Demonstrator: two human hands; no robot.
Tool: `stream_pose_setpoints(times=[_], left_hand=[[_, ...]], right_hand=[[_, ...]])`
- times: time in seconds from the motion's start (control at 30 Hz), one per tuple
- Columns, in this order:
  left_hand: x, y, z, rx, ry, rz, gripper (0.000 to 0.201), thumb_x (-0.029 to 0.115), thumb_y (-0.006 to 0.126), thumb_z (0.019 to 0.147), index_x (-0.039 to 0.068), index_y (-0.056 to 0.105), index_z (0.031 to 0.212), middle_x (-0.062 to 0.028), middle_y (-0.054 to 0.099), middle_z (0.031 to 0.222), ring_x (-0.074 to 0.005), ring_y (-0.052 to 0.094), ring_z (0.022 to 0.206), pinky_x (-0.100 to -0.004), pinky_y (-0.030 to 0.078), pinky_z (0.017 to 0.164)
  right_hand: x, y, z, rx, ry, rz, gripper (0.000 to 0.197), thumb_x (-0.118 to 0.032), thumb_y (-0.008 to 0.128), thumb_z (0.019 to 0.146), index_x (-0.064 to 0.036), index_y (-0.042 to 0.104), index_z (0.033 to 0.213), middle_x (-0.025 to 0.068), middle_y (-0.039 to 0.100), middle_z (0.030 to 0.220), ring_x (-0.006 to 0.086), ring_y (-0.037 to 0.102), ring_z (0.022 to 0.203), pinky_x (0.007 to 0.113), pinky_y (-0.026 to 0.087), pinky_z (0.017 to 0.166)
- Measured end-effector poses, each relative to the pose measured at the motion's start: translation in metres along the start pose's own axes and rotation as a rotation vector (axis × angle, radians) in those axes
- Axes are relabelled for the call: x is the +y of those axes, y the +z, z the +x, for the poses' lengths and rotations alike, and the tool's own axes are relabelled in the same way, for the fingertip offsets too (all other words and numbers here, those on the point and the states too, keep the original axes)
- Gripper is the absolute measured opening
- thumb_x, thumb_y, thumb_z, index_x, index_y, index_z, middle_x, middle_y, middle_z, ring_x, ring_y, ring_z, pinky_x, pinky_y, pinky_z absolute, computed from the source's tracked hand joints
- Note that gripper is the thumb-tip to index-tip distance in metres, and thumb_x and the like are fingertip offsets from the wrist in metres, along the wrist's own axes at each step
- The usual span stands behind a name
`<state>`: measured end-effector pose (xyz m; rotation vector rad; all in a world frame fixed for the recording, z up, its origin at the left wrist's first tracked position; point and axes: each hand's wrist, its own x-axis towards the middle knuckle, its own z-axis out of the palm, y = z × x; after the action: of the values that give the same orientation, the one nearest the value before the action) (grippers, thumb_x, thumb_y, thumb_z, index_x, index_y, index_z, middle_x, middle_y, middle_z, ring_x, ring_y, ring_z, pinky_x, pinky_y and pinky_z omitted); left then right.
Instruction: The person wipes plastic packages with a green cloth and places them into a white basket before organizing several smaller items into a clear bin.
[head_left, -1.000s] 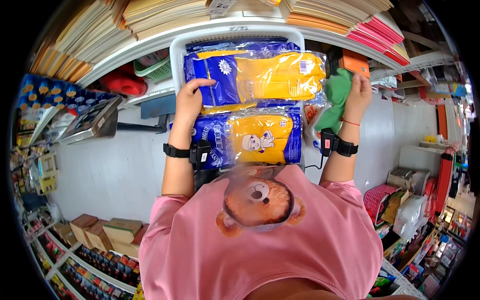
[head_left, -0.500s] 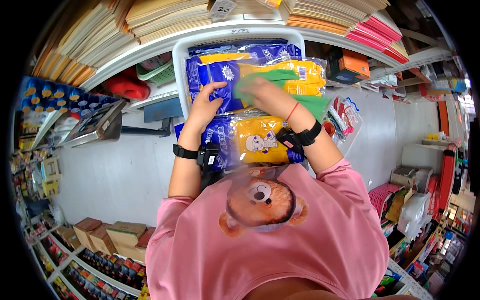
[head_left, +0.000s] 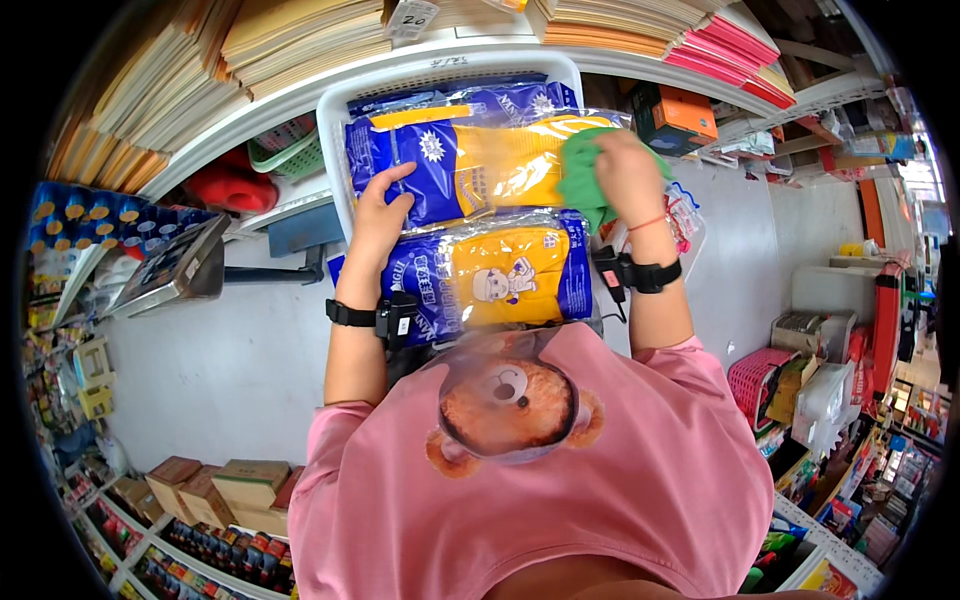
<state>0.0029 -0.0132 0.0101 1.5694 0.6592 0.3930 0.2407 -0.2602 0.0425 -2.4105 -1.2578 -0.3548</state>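
A clear and blue packet of yellow gloves (head_left: 515,160) lies over a white basket (head_left: 332,150). My left hand (head_left: 378,215) holds the packet at its left edge, with thumb and index finger on the blue part; its other fingers are hidden. A bunched green cloth (head_left: 580,175) is gripped in my right hand (head_left: 630,180) and rests on the packet's right end. Slight motion blurs that hand. Nearer to me lies a second blue and yellow glove packet (head_left: 510,275), partly under my left forearm. More blue packets (head_left: 480,100) show behind, inside the basket.
Stacks of paper envelopes (head_left: 300,40) fill the shelf behind the basket. An orange box (head_left: 680,118) stands at its right. To the left are a red container (head_left: 232,185) and a scale (head_left: 175,265). Cardboard boxes (head_left: 250,485) stand on the lower left shelf.
My right hand has moved right with the green cloth, from the packet's middle to its right end. My left hand stays at the packet's left edge. The whole view has shifted slightly.
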Motion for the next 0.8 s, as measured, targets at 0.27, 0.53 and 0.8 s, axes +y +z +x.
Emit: stream_pose_setpoints(times=[0.27,0.53,0.8], left_hand=[[0.007,0.001,0.006,0.177,0.013,0.024,0.066,0.004,0.066,0.083,0.002,0.038,0.142,-0.0178,0.040,0.141,-0.0260,0.043,0.128,-0.0328,0.038,0.105],[0.015,-0.027,0.004,0.061,-0.010,-0.193,0.044,-0.004,0.059,0.082,-0.001,0.054,0.126,-0.0095,0.064,0.115,-0.0151,0.061,0.100,-0.0285,0.048,0.087],[0.049,-0.105,-0.057,-0.051,0.481,0.351,0.020,-0.004,0.059,0.077,0.008,0.075,0.082,-0.0122,0.064,0.119,-0.0275,0.055,0.117,-0.0362,0.041,0.100]], right_hand=[[0.080,-0.002,-0.029,-0.107,0.599,0.422,0.035,-0.033,0.061,0.091,-0.0021,0.067,0.105,0.0082,0.070,0.095,0.0170,0.063,0.081,0.032,0.049,0.077],[0.038,-0.023,-0.022,-0.169,0.392,0.811,0.013,-0.010,0.067,0.088,-0.0013,0.065,0.097,-0.0016,0.063,0.094,0.0077,0.056,0.089,0.023,0.046,0.081],[0.025,-0.057,-0.040,-0.420,-0.044,0.710,0.020,0.001,0.060,0.087,-0.0020,0.069,0.105,0.0061,0.068,0.101,0.0144,0.063,0.095,0.027,0.049,0.085]])
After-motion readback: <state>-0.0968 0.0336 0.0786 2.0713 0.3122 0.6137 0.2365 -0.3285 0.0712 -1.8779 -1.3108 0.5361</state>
